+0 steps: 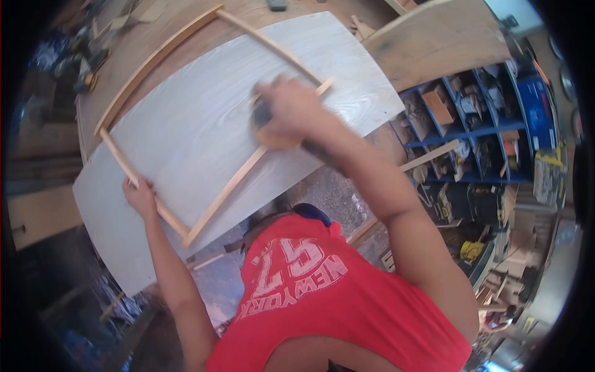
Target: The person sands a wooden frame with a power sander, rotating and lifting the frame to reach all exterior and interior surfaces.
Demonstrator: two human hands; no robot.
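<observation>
A rectangular wooden frame (226, 193) of thin strips lies over a large pale board (186, 124). My left hand (141, 195) is wrapped round the frame's left strip, near its lower corner. My right hand (290, 111) grips a yellow and black power sander (263, 124), which sits on the frame's near strip. The hand and sander are slightly blurred, and the sander's underside is hidden.
A blue compartment shelf (466, 133) with wood pieces and small parts stands at the right. Behind the pale board lies a curved wooden panel (440, 43). A yellow and black power tool (87, 80) rests at the upper left.
</observation>
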